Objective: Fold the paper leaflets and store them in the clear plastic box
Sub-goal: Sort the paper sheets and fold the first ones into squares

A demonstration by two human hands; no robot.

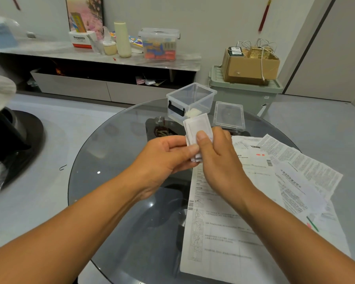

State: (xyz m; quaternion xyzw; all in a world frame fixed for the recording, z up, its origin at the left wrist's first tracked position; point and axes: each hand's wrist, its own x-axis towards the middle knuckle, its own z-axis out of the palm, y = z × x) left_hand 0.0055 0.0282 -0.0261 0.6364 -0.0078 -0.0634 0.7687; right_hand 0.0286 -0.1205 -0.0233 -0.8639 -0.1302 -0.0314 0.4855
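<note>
A small folded white leaflet (196, 128) is held upright above the round glass table (111, 160). My left hand (164, 158) pinches its lower left edge, and my right hand (217, 156) grips it with the thumb pressed on its front. Just behind it stands the clear plastic box (191, 100), open, with a black latch and a folded white paper inside. Its clear lid (229, 115) lies flat to the right. Several unfolded printed leaflets (275, 171) are spread over the right part of the table, and a long one (217, 238) reaches the near edge.
A low cabinet (90, 56) along the far wall carries a lidded storage box, a bottle and small items. A green bin (244, 93) with a cardboard box on top stands behind the table. A black object (12, 144) sits on the floor at left.
</note>
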